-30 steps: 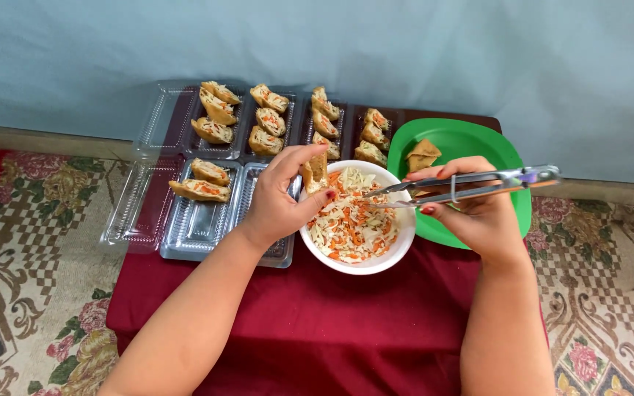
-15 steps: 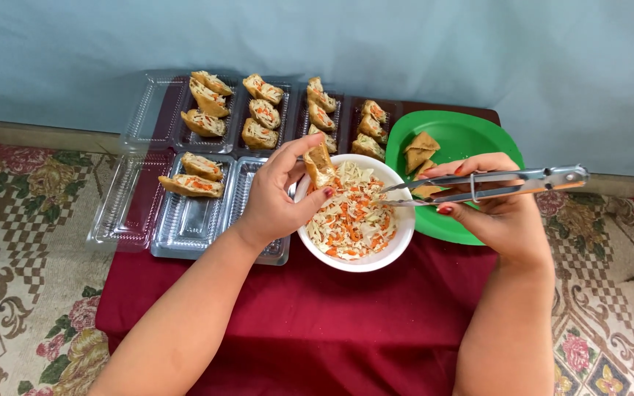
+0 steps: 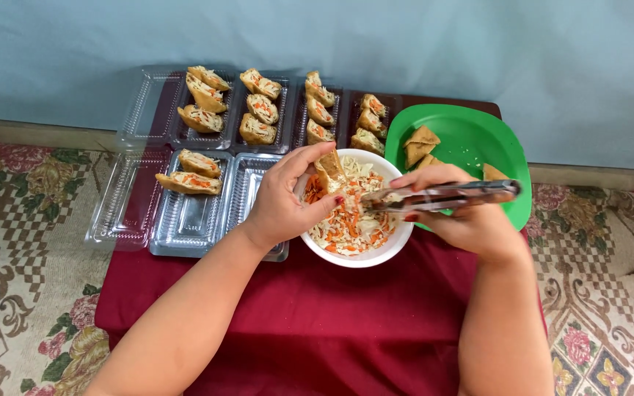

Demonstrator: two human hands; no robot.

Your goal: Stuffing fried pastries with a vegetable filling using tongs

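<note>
- Since half a second ago, both hands have drawn closer over the white bowl (image 3: 317, 249), and the tong tips have come in toward the held pastry.
- Left hand (image 3: 288, 202): fingers closed around a fried tofu pocket (image 3: 329, 172), held upright above the bowl's near-left rim with its cut opening turned toward the tongs.
- Right hand (image 3: 471, 220): clamped on metal tongs (image 3: 442, 196), whose arms look squeezed nearly together; whether they pinch any filling, I cannot tell.
- Shredded cabbage and carrot filling (image 3: 350, 224) sits in the bowl just beneath both hands.
- Handling, as a judgement: the pocket looks light, with a thin fried skin that would tear or crush if squeezed hard; best held by its closed sides, leaving the slit open. The shreds look loose and damp, likely to slip from the tongs.
- Beyond the left hand lie clear plastic trays (image 3: 185, 220) with filled pockets (image 3: 188, 181) in several compartments.
- Beyond the right hand sits a green plate (image 3: 478, 139) with unfilled tofu pieces (image 3: 420, 143).
- Everything rests on a dark red cloth (image 3: 332, 323).
</note>
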